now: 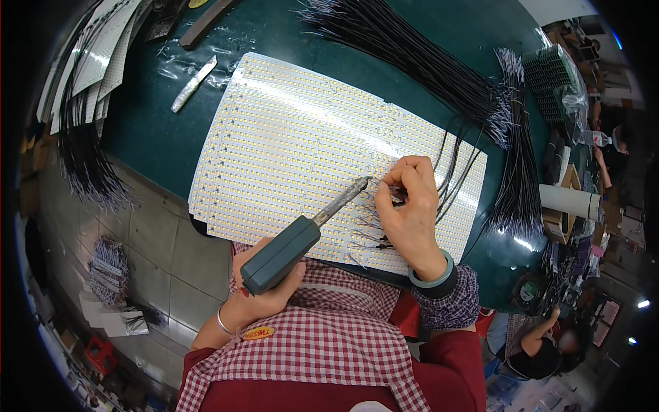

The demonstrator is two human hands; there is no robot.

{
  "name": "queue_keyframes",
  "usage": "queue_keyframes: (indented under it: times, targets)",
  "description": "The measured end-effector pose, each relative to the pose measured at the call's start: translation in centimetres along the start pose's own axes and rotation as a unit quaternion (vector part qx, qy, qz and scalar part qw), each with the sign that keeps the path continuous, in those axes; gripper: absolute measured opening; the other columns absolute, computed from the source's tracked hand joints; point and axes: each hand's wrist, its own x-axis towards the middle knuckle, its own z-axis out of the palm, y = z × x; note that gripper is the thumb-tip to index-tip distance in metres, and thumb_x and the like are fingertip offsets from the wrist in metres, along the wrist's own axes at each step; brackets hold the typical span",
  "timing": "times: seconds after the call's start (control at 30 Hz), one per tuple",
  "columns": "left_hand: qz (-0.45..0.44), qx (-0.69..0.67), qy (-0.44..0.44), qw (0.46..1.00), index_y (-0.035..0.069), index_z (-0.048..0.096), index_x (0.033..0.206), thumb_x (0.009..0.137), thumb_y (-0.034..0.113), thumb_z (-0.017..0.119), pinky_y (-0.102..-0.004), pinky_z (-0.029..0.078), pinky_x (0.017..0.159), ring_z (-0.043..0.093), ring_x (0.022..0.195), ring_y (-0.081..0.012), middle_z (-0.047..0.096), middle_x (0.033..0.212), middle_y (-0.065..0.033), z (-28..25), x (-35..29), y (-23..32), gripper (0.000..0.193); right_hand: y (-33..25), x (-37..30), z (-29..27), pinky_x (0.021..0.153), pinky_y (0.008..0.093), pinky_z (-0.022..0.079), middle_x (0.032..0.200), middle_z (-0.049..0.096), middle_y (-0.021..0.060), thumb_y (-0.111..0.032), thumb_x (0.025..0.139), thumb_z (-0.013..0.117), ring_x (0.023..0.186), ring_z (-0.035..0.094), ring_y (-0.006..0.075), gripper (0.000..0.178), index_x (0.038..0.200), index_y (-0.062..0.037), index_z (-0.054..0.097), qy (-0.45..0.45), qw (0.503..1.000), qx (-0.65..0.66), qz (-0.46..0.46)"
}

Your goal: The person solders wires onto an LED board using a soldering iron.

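Observation:
My left hand (271, 295) is closed round the dark green handle of a soldering gun (283, 254). Its long metal barrel points up and to the right, and the tip ends just beside my right fingertips. My right hand (415, 213) pinches the end of a thin black wire over the white LED boards (288, 137), close to the soldering tip; the exact contact is too small to make out. The boards lie in overlapping layers, covered in rows of small yellow LEDs. Several loose black wires (449, 165) run under and past my right hand, their stripped ends (371, 223) left of my palm.
A white utility knife (194, 84) lies on the green table (147, 130) at left. Thick bundles of black wire (412, 58) lie at the back and right (518, 165). Finished-looking boards with wires (89, 75) hang over the left edge. A white roll (570, 200) and co-workers are farther right.

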Motion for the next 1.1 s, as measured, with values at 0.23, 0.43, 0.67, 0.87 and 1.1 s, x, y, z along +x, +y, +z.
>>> queue_keyframes:
  times: [0.23,0.43,0.67,0.87,1.1]
  targets:
    - [0.032,0.008,0.041,0.999,-0.002,0.067,0.097,0.074,0.002,0.072,-0.0277,0.047,0.055,0.059,0.062,-0.0202,0.064,0.08,-0.0116,-0.1,-0.2,-0.2,0.023,-0.1,0.0,0.0,0.061,0.0305,0.047,0.09,0.046,0.0122,0.008,0.074,0.06,0.073,0.054,0.0216,0.01,0.079,0.0032,0.053,0.0,1.0,-0.007,0.003]
    - [0.021,0.005,0.02,1.0,-0.002,0.068,0.096,0.075,0.001,0.071,-0.0274,0.046,0.055,0.06,0.063,-0.018,0.063,0.081,-0.0101,0.1,0.1,0.0,0.022,0.2,0.0,0.0,0.06,0.0302,0.046,0.089,0.046,0.0122,0.009,0.073,0.06,0.072,0.053,0.021,0.011,0.078,0.0035,0.052,-0.002,1.0,0.005,0.003]
    - [0.038,0.028,0.0,0.999,-0.002,0.067,0.098,0.076,0.001,0.071,-0.0262,0.046,0.055,0.06,0.063,-0.0157,0.063,0.081,-0.0094,0.0,0.3,0.2,0.022,0.2,-0.1,-0.1,0.06,0.03,0.045,0.087,0.046,0.0119,0.01,0.072,0.059,0.072,0.052,0.021,0.011,0.077,0.0033,0.052,-0.001,1.0,0.015,0.003]
    - [0.067,0.057,0.002,0.996,-0.003,0.066,0.096,0.077,0.001,0.07,-0.0263,0.047,0.055,0.06,0.062,-0.0166,0.062,0.08,-0.0096,-0.3,0.6,1.1,0.02,0.2,-0.2,0.0,0.06,0.0297,0.046,0.088,0.046,0.0117,0.009,0.072,0.059,0.072,0.052,0.0207,0.011,0.078,0.0031,0.052,-0.006,1.0,0.018,0.004]
    - [0.012,0.018,0.016,1.0,-0.002,0.067,0.095,0.075,0.002,0.071,-0.0273,0.047,0.054,0.061,0.061,-0.0185,0.063,0.079,-0.0105,-0.2,-0.1,0.3,0.021,0.1,0.0,-0.1,0.061,0.0294,0.047,0.089,0.047,0.0118,0.009,0.073,0.059,0.072,0.053,0.0205,0.011,0.078,0.003,0.052,-0.005,1.0,0.025,0.004]
